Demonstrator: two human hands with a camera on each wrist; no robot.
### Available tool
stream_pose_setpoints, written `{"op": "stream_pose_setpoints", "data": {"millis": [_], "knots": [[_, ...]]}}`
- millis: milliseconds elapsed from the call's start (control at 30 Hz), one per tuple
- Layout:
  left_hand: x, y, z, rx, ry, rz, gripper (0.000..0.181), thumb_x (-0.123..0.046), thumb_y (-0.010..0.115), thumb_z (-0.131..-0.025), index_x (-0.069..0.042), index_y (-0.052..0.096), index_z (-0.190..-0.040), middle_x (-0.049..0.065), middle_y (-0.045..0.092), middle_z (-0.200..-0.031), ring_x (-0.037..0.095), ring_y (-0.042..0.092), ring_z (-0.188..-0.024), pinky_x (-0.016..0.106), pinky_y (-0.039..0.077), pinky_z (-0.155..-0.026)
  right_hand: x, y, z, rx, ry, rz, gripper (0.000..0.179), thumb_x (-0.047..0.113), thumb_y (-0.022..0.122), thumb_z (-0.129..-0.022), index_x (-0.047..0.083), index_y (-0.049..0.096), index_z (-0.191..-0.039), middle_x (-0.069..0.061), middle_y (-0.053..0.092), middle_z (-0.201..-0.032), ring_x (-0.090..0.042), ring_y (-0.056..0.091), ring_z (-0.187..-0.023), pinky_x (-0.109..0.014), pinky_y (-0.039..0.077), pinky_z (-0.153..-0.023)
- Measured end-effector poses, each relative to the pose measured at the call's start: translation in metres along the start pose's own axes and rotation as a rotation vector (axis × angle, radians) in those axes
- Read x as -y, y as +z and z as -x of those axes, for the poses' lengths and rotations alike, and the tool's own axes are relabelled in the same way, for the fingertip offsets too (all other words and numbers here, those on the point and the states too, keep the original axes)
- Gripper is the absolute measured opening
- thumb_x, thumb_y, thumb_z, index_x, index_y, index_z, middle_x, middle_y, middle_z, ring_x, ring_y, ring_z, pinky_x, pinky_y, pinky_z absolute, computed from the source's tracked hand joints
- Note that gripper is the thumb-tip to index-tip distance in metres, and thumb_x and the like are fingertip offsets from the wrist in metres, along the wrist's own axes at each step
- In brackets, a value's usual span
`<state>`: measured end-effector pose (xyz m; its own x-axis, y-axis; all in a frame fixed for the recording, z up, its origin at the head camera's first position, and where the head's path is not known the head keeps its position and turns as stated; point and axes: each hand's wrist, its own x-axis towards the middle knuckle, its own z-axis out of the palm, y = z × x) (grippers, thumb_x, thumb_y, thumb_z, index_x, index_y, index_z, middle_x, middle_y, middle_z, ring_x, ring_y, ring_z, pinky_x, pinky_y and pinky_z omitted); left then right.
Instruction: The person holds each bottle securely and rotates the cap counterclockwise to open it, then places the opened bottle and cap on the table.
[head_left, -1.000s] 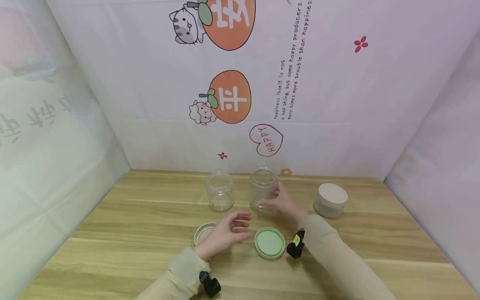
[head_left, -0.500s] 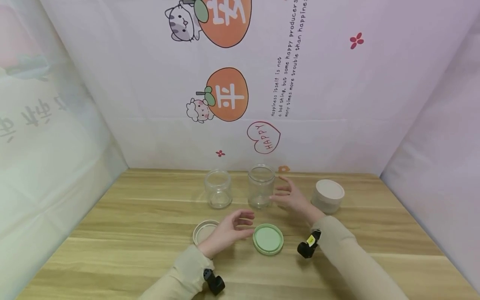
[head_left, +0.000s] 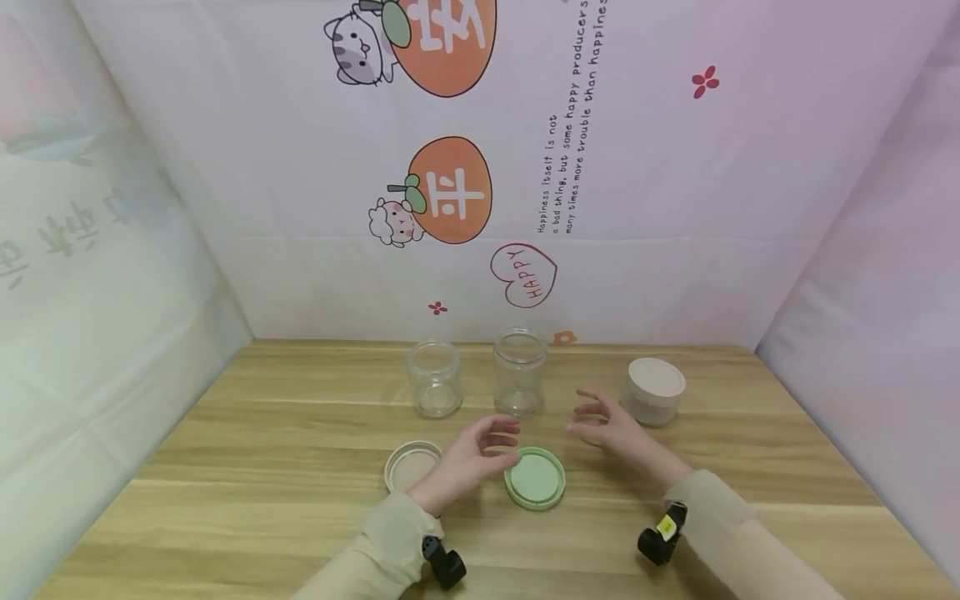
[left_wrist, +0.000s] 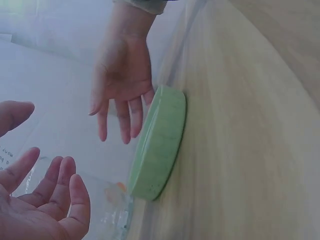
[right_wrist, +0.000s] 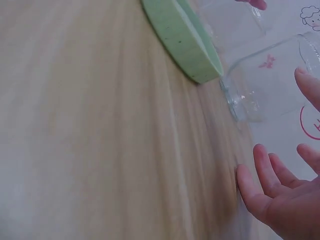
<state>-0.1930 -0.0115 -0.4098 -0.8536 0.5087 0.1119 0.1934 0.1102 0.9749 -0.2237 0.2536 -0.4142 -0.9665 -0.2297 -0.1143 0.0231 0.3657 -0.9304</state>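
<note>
My left hand (head_left: pixel 474 457) hovers over the table between the two loose lids, its fingers loosely bent around nothing. Just beyond its thumb lies a green lid (head_left: pixel 536 478), inner side up. A beige lid (head_left: pixel 411 468) lies partly behind the left wrist, also inner side up. To the right, my right hand (head_left: pixel 611 425) is held with fingers spread and nothing in them. Two clear lidless jars stand upright at the back: a shorter jar (head_left: pixel 436 382) on the left and a taller jar (head_left: pixel 519 373) beside it. The right wrist view shows the taller jar (right_wrist: pixel 272 85) apart from the right fingers.
A clear jar with a white lid on (head_left: pixel 654 392) stands at the back right, past the right hand. The wooden table (head_left: pixel 262 500) meets a printed white cloth wall (head_left: pixel 637 275) at its back edge, with cloth on both sides too.
My right hand has let go of the taller jar and drawn back toward the right and nearer. My left hand has shifted slightly right. The jars and lids stay in place.
</note>
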Motion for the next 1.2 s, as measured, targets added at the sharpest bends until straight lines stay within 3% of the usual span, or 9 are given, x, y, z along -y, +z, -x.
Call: {"op": "stream_pose_setpoints", "data": {"millis": [233, 333, 467, 633, 733, 900, 1000, 1100, 1200], "knots": [[0.0, 0.009, -0.006, -0.019, 0.026, 0.021, 0.046, -0.006, 0.063, -0.088, 0.003, 0.046, -0.13, 0.025, 0.05, -0.131, 0.034, 0.053, -0.117, 0.039, 0.047, -0.099, -0.015, -0.013, 0.027, -0.068, -0.003, -0.001, 0.066, 0.022, 0.063, -0.09, -0.003, 0.03, -0.142, -0.029, 0.042, -0.136, -0.037, 0.05, -0.121, -0.033, 0.05, -0.093], [0.003, 0.011, -0.008, -0.027, 0.033, 0.022, 0.046, -0.005, 0.063, -0.088, 0.004, 0.046, -0.13, 0.026, 0.049, -0.13, 0.035, 0.053, -0.117, 0.039, 0.047, -0.099, -0.021, -0.018, 0.036, -0.143, 0.025, -0.035, 0.06, 0.018, 0.061, -0.092, -0.008, 0.033, -0.138, -0.029, 0.045, -0.131, -0.022, 0.058, -0.108, -0.027, 0.052, -0.087], [0.004, 0.014, -0.01, -0.032, 0.042, 0.015, 0.046, -0.005, 0.063, -0.088, 0.004, 0.046, -0.13, 0.027, 0.049, -0.13, 0.037, 0.053, -0.117, 0.039, 0.047, -0.098, -0.027, -0.03, 0.043, -0.248, 0.1, -0.071, 0.057, 0.021, 0.059, -0.094, -0.009, 0.033, -0.135, -0.025, 0.045, -0.13, 0.001, 0.056, -0.09, -0.02, 0.053, -0.08], [0.002, 0.016, -0.011, -0.035, 0.034, 0.018, 0.046, -0.006, 0.062, -0.089, 0.003, 0.046, -0.131, 0.025, 0.049, -0.131, 0.036, 0.052, -0.117, 0.038, 0.047, -0.098, -0.031, -0.046, 0.047, -0.386, 0.157, -0.057, 0.064, 0.028, 0.06, -0.093, -0.009, 0.03, -0.135, -0.023, 0.047, -0.128, 0.01, 0.052, -0.08, -0.016, 0.053, -0.075], [0.002, 0.017, -0.011, -0.037, 0.026, 0.024, 0.046, -0.006, 0.062, -0.089, 0.003, 0.046, -0.131, 0.025, 0.049, -0.131, 0.035, 0.052, -0.118, 0.039, 0.047, -0.099, -0.034, -0.054, 0.046, -0.454, 0.177, -0.021, 0.076, 0.033, 0.062, -0.091, -0.009, 0.023, -0.139, -0.026, 0.045, -0.128, 0.006, 0.051, -0.081, -0.015, 0.052, -0.072], [0.002, 0.018, -0.012, -0.036, 0.032, 0.032, 0.046, -0.007, 0.062, -0.089, 0.006, 0.046, -0.13, 0.026, 0.049, -0.13, 0.036, 0.052, -0.118, 0.037, 0.047, -0.098, -0.036, -0.061, 0.041, -0.537, 0.212, 0.011, 0.095, 0.038, 0.065, -0.087, -0.004, 0.005, -0.148, -0.034, 0.027, -0.14, -0.023, 0.054, -0.101, -0.016, 0.047, -0.073], [0.001, 0.019, -0.013, -0.035, 0.028, 0.036, 0.046, -0.008, 0.062, -0.09, 0.006, 0.045, -0.13, 0.025, 0.049, -0.13, 0.035, 0.052, -0.118, 0.037, 0.047, -0.098, -0.037, -0.062, 0.038, -0.566, 0.204, -0.006, 0.101, 0.036, 0.069, -0.085, 0.002, -0.001, -0.149, -0.035, 0.02, -0.143, -0.038, 0.043, -0.117, -0.03, 0.045, -0.09], [0.0, 0.02, -0.013, -0.04, 0.018, 0.049, 0.046, -0.008, 0.062, -0.09, 0.004, 0.046, -0.131, 0.024, 0.049, -0.131, 0.033, 0.052, -0.119, 0.037, 0.047, -0.099, -0.04, -0.064, 0.032, -0.55, 0.18, -0.002, 0.106, 0.034, 0.072, -0.083, 0.003, -0.005, -0.15, -0.035, 0.016, -0.146, -0.044, 0.031, -0.128, -0.051, 0.035, -0.105], [-0.001, 0.021, -0.015, -0.041, 0.014, 0.054, 0.045, -0.008, 0.062, -0.09, 0.002, 0.047, -0.131, 0.023, 0.049, -0.131, 0.033, 0.052, -0.119, 0.038, 0.046, -0.1, -0.044, -0.068, 0.025, -0.503, 0.143, 0.009, 0.109, 0.03, 0.073, -0.082, 0.003, -0.007, -0.149, -0.036, 0.015, -0.148, -0.046, 0.027, -0.133, -0.056, 0.028, -0.11]]}}
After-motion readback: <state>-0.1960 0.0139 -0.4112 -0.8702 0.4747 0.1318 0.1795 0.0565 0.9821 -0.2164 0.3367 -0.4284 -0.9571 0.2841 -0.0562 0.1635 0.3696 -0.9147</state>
